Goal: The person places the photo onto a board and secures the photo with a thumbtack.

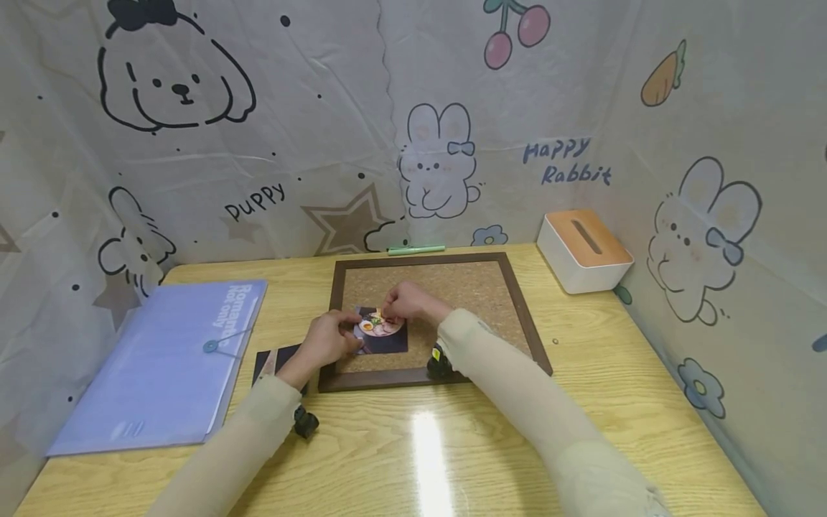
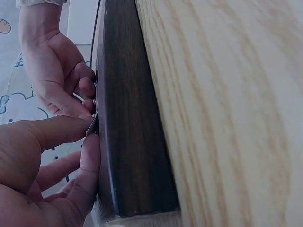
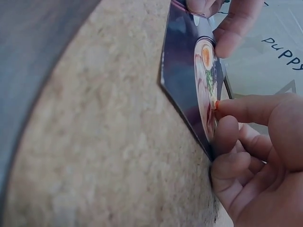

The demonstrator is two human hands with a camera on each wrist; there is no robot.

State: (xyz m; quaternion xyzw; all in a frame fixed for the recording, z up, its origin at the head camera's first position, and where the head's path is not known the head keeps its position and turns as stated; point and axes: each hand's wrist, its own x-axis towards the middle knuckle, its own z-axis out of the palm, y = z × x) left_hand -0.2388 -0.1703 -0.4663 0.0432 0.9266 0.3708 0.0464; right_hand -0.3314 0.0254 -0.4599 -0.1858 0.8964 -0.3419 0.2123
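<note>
A photo card (image 1: 393, 345) of a ramen bowl with an egg lies on the left part of a framed cork board (image 1: 465, 294). At the card's left edge my left hand (image 1: 326, 339) holds it with thumb and forefinger, the dark edge showing between them (image 2: 92, 126). My right hand (image 1: 413, 301) is over the card's upper right. In the right wrist view its fingertips pinch a small orange pin (image 3: 217, 105) against the picture. Most of the pin is hidden by the fingers. The card's near corner stands slightly off the cork.
Another dark card (image 1: 263, 361) lies on the table, partly under my left wrist. A blue file folder (image 1: 155, 359) is at the left. Behind the board lies a green pen (image 1: 416, 250), and a tissue box (image 1: 581, 251) stands at the back right.
</note>
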